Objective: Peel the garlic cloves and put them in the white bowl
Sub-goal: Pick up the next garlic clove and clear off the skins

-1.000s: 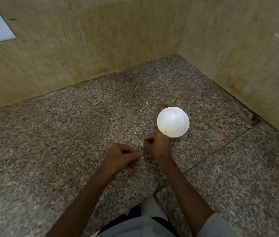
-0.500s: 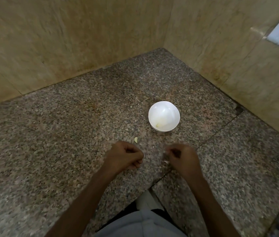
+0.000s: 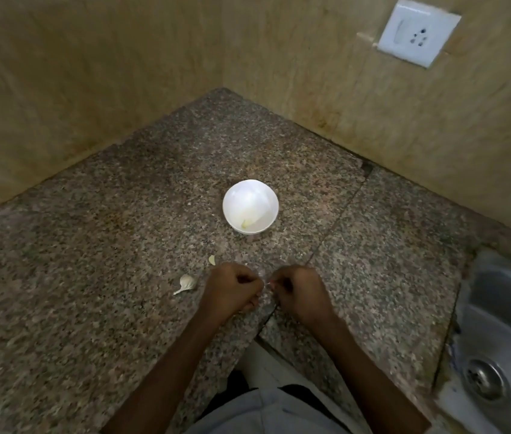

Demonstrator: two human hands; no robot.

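1. A speckled granite surface (image 3: 97,277) fills a corner between two tan walls (image 3: 91,73); a white socket (image 3: 418,34) sits high on the right wall.
2. A steel sink (image 3: 504,311) with its drain (image 3: 484,379) lies at the right edge, well apart from the hands.
3. The white bowl (image 3: 250,206) stands upright near the middle of the surface, beyond the hands, nothing between them. A small yellowish piece (image 3: 245,224) lies in its bottom.
4. An unpeeled clove (image 3: 186,283) lies on the surface just left of the left hand (image 3: 232,288), not touching it. A small pale scrap (image 3: 212,260) lies beyond it, nearer the bowl.
5. The right hand (image 3: 299,291) is close beside the left, both low over the surface.
6. Both sets of fingers are curled tight: the left fingers (image 3: 247,281) and right fingers (image 3: 280,281) meet on a pale bit (image 3: 268,285) pinched between them. It is too small to tell whether it is clove or skin.
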